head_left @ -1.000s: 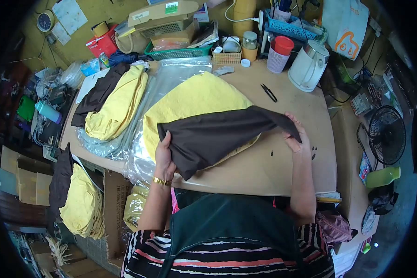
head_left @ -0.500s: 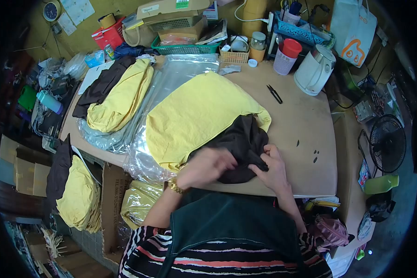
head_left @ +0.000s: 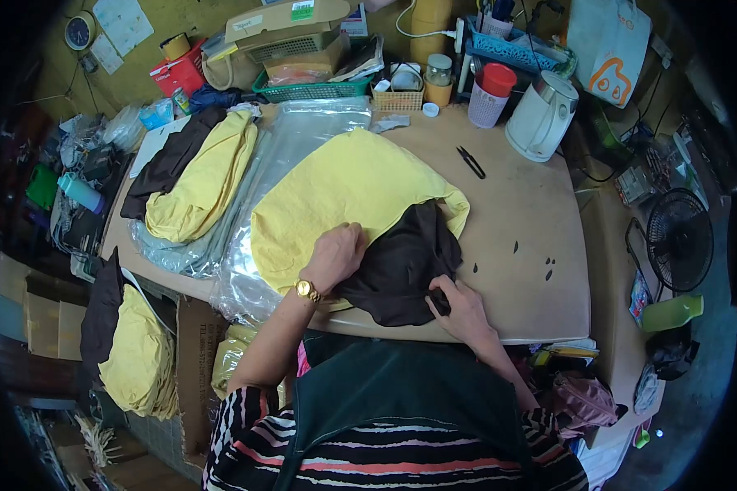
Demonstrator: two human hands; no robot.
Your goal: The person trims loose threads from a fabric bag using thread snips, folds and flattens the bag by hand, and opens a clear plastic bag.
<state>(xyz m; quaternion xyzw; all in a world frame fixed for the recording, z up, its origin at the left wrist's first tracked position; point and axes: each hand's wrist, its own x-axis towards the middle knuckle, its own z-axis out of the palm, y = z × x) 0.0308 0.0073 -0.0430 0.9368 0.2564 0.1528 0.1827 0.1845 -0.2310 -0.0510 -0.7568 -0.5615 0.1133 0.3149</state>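
A yellow cloth piece lies on the table with a bunched black cloth along its lower right side. My left hand, with a gold watch on the wrist, is at the border where yellow meets black, its fingers curled down and their tips hidden. Lower right, my right hand pinches a fold of the black cloth near the table's front edge. Clear plastic sheets lie partly beneath the yellow cloth.
Folded yellow and black pieces lie at the left of the table. Small black thread snips rest at the upper right. Beyond them stand a white kettle and a red-lidded cup. More pieces hang off the left side.
The black cloth, earlier stretched flat between both hands, is now bunched against the yellow one. Since then my left hand has moved left and up to the yellow edge; the right has shifted slightly left and down.
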